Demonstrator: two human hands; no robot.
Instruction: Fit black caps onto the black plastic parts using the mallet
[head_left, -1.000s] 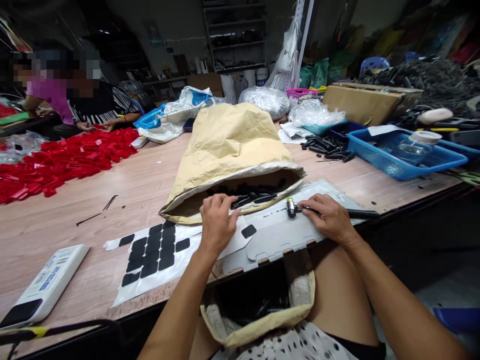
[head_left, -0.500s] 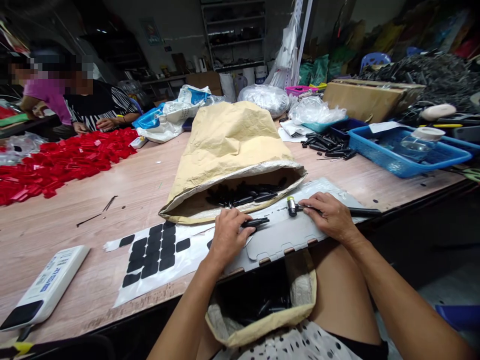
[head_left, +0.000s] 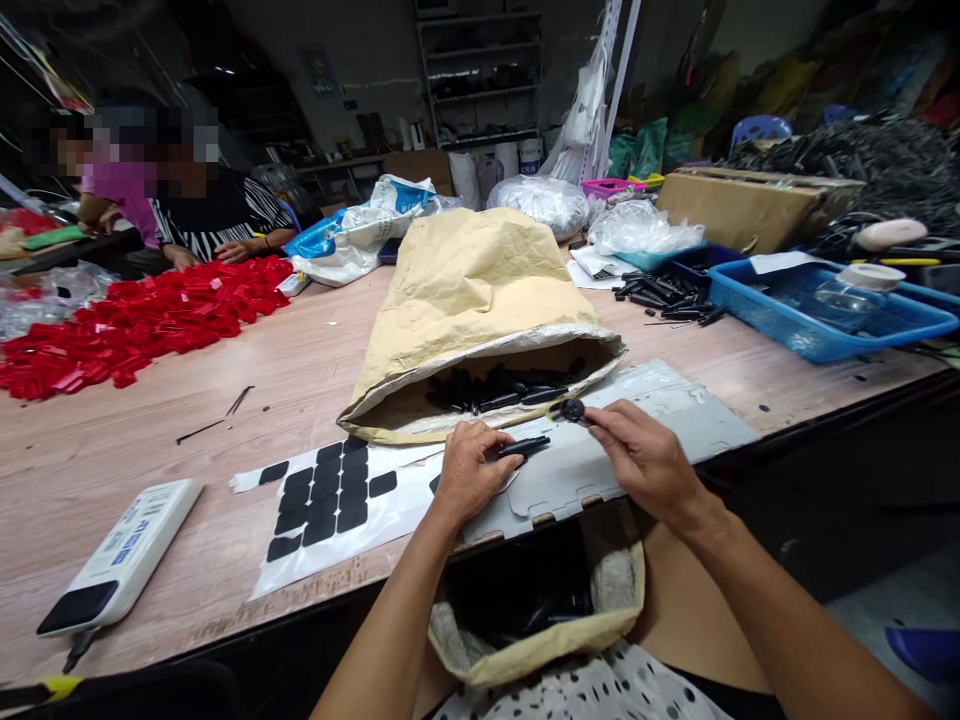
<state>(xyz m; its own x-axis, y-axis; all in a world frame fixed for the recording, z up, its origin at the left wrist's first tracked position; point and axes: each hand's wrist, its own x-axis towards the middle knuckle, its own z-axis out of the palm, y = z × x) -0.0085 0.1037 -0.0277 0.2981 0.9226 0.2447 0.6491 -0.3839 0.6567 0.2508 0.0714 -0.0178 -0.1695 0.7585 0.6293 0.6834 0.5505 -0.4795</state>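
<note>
My left hand (head_left: 471,472) is closed around a slim black plastic part (head_left: 525,446) whose tip sticks out to the right, over a grey card sheet (head_left: 645,420). My right hand (head_left: 637,455) pinches a small tool whose dark round head (head_left: 574,410) points at that part's tip. Just behind the hands a tan paper sack (head_left: 472,290) lies open on its side with several more black parts (head_left: 495,390) inside. To the left lies a white backing sheet with black adhesive pads (head_left: 322,490).
An open sack (head_left: 540,640) sits in my lap below the table edge. A white remote-like device (head_left: 120,555) lies front left. Red parts (head_left: 142,320) are heaped at left by another person's hands. Blue trays (head_left: 817,310) and loose black pieces stand at right.
My left hand drew a black part out of the sack and brought it onto the grey sheet. My right hand lifted the tool off the sheet and turned its head toward the part.
</note>
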